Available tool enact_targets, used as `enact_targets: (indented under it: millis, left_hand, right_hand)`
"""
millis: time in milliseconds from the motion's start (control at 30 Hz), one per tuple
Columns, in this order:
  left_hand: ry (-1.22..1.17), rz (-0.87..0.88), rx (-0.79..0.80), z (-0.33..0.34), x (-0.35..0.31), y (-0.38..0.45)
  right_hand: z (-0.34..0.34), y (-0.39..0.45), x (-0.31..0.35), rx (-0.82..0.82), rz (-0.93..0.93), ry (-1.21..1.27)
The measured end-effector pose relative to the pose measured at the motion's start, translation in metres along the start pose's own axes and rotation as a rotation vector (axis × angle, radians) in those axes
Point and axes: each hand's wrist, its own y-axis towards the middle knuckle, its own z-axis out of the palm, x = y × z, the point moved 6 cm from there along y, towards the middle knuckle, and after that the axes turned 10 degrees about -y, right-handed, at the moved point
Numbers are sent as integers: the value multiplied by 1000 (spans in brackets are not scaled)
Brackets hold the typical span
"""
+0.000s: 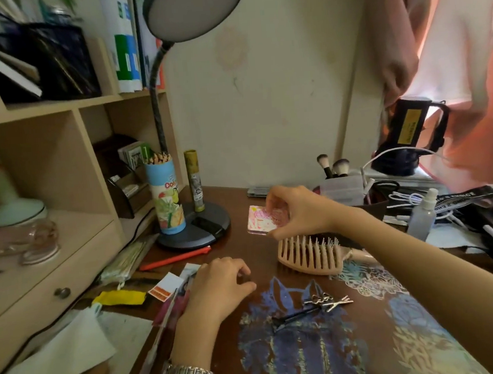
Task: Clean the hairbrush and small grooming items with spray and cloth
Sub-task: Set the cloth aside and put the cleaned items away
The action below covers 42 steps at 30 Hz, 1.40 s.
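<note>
A pale pink hairbrush [309, 255] lies bristles-up on the brown desk [240, 205]. Just behind it my right hand [297, 212] grips a small flat pink-patterned compact [261, 222], holding it a little above the desk. My left hand [217, 283] rests on the desk to the left of the brush, fingers curled, holding nothing that I can see. Silver hair clips [329, 299] and a black hair pin [291, 317] lie on the patterned desk cover in front. A small clear spray bottle [423, 214] stands at the right. A white cloth [53, 367] lies at the front left.
A lamp base [195, 229] with a pencil tube [165, 193] stands behind the left hand. A red pen [175, 258], a yellow item [119, 297] and papers litter the left. Makeup brushes [332, 166], cables and a black device crowd the back right. Shelves rise on the left.
</note>
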Motion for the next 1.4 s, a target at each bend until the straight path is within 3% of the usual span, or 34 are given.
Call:
enact_targets:
  millis: [667,1400]
  left_hand:
    - [10,-1,55,0,-3,2]
    - [-23,-6,79,1,-3,0]
  right_hand:
    - [95,82,-6,228,20,-50]
    - [81,76,0,383,-2,-146]
